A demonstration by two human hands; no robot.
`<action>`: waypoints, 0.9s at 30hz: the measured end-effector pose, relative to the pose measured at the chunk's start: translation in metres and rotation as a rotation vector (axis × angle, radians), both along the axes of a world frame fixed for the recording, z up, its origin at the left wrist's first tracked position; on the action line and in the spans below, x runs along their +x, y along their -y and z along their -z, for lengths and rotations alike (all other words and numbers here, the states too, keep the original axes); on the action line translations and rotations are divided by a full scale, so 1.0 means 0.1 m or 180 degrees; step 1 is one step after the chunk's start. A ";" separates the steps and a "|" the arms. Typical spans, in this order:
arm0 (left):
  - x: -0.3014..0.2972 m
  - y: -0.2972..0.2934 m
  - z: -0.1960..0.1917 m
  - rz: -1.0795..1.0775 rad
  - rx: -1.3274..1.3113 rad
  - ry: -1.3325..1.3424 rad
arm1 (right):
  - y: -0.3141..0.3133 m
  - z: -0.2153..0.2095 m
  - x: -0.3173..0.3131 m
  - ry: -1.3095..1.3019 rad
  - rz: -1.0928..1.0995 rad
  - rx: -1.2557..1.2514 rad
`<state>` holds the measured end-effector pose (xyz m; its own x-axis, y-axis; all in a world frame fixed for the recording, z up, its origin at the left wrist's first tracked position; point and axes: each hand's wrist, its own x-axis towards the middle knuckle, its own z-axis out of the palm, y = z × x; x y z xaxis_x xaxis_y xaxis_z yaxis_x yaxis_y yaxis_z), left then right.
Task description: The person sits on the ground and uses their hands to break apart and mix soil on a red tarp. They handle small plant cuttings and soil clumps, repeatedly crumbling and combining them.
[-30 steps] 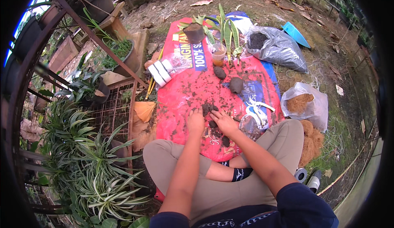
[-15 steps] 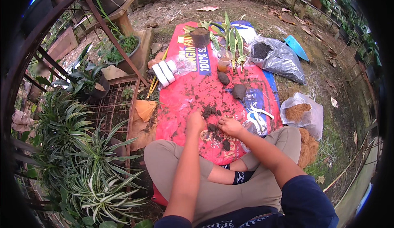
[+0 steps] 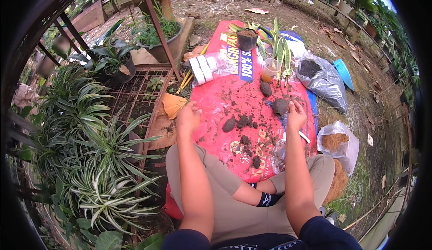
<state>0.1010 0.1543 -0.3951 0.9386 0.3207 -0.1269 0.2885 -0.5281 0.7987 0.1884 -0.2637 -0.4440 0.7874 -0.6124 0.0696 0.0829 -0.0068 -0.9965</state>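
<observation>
My left hand (image 3: 189,116) hovers at the left edge of the red plastic sheet (image 3: 211,137), beside a dry orange-brown leaf (image 3: 173,105). Its fingers are curled, and whatever may be in them is hidden. On the right, my right hand (image 3: 296,115) has its fingers pinched together next to a round dark soil ball (image 3: 280,106); any small thing between them cannot be made out. An oval soil lump (image 3: 229,124) lies between the hands, beside crumbled soil (image 3: 245,121). Another soil ball (image 3: 266,88) rests farther back.
White rolls (image 3: 202,70) lie at the sheet's left edge. Behind are a potted plant (image 3: 247,39), a cup of orange-brown liquid (image 3: 270,70) and long-leaved cuttings (image 3: 280,54). To the right are a soil bag (image 3: 321,79), a blue scoop (image 3: 344,74) and a fibre bag (image 3: 344,144).
My hands have moved apart from the crumbled soil, the left toward the leaf, the right toward the round soil ball. The oval lump now shows where my left hand was. The view has shifted.
</observation>
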 end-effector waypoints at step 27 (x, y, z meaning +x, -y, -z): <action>0.26 1.57 0.81 0.2160 0.2259 -0.0298 | -0.79 0.35 -0.50 -0.0845 -0.2952 -0.4663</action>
<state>0.1274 -0.0026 -0.4761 0.9477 -0.2516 -0.1964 -0.2070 -0.9529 0.2218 0.1382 -0.1844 -0.4793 0.8898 0.4505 -0.0730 0.4297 -0.8809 -0.1984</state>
